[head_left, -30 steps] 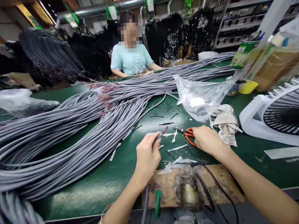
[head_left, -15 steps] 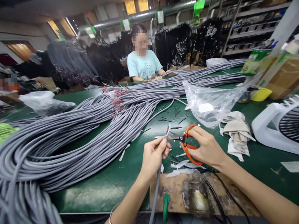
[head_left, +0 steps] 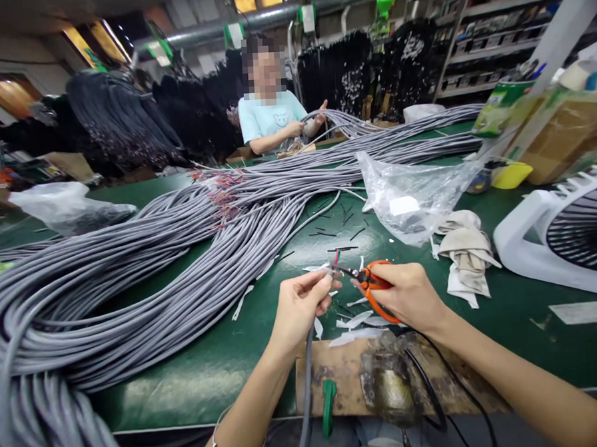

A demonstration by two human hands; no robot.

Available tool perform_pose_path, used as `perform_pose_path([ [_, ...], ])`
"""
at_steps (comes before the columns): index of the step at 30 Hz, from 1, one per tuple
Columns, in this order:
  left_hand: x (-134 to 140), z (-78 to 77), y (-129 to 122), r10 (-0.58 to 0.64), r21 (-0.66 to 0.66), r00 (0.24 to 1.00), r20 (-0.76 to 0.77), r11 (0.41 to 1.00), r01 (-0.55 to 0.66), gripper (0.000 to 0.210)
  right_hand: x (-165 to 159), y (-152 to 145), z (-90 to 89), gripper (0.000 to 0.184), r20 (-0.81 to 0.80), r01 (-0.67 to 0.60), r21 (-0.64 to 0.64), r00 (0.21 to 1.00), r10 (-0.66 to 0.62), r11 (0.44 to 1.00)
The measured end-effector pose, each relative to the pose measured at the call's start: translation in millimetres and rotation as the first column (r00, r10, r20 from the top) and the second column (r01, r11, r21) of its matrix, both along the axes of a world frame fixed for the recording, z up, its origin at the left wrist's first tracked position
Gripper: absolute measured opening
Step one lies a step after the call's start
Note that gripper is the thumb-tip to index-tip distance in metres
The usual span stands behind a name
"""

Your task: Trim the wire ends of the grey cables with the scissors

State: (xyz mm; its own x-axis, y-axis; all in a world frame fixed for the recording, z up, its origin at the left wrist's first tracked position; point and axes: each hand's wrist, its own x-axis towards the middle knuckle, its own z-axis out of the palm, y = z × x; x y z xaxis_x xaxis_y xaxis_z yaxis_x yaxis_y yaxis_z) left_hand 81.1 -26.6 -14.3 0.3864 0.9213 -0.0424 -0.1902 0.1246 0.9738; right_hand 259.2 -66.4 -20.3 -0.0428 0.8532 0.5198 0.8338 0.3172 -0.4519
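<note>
My left hand pinches a grey cable close to its stripped end, where thin coloured wires stick up. The cable hangs down past my wrist to the table's front edge. In my right hand are orange-handled scissors, their handles drawn close together. The dark blades reach left to the cable end, just above my left fingertips. Whether the blades touch the wires I cannot tell. White wrapper scraps and short black pieces lie on the green table around my hands.
A big bundle of grey cables covers the left and back. To the right lie a clear plastic bag, cloth gloves and a white fan. A wooden board sits at the front edge. A co-worker handles cables opposite.
The scissors' handles have come together, and the blades have closed near the cable end. Opposite, the co-worker has raised a hand with cables. The view has shifted slightly.
</note>
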Motion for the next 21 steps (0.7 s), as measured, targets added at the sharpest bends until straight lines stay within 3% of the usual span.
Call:
perform_pose_path([
  [2,1.8,-1.7,-0.6,0.048,-0.001,0.999,-0.009,0.999,-0.048,0.026,-4.9,2.3,2.8,0.029,-0.354,0.002,-0.097,0.935,-0.036,0.995],
  [4,4.8,-3.2,-2.3,0.083,0.015,0.996,-0.035,0.996,-0.083,0.027,-10.5,5.5,5.1,0.026,-0.633,-0.072,-0.134,0.774,-0.03,0.988],
  [6,8.5,-3.7,-4.6,0.096,0.044,0.993,-0.074,0.995,-0.093,0.026,-15.7,7.9,5.6,0.028,-0.774,-0.151,-0.103,0.633,0.017,0.983],
  [8,12.2,-3.6,-6.9,0.11,0.076,0.987,-0.114,0.992,-0.101,0.025,-19.7,8.5,4.6,0.03,-0.824,-0.149,-0.051,0.565,0.043,0.988],
  [17,23.9,-7.2,-11.9,0.175,0.145,0.973,-0.149,0.977,-0.154,0.018,-21.9,2.4,5.5,0.017,-0.798,-0.068,-0.054,0.602,-0.002,0.996],
  [21,24.9,-9.8,-12.6,0.184,0.13,0.976,-0.114,0.977,-0.169,0.018,-22.1,3.2,6.5,0.016,-0.813,-0.067,-0.074,0.581,-0.021,0.995],
])
